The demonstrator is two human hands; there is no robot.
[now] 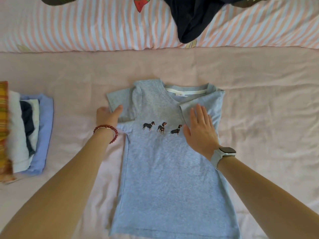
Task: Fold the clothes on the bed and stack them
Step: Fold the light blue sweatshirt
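A light grey T-shirt [165, 169] with three small dog prints lies flat on the pink sheet [259, 109], collar away from me. Its right side and sleeve are folded in over the chest. My right hand [200, 131], fingers straight, presses flat on that folded part. My left hand [107, 115] pinches the edge of the shirt's left sleeve, thumb on top. A stack of folded clothes [29, 133] in blue, white, navy and orange plaid sits at the left edge of the bed.
A striped pink and white pillow [86, 26] with a strawberry print runs along the back. A dark navy garment [193, 16] lies crumpled on it at the upper right of centre.
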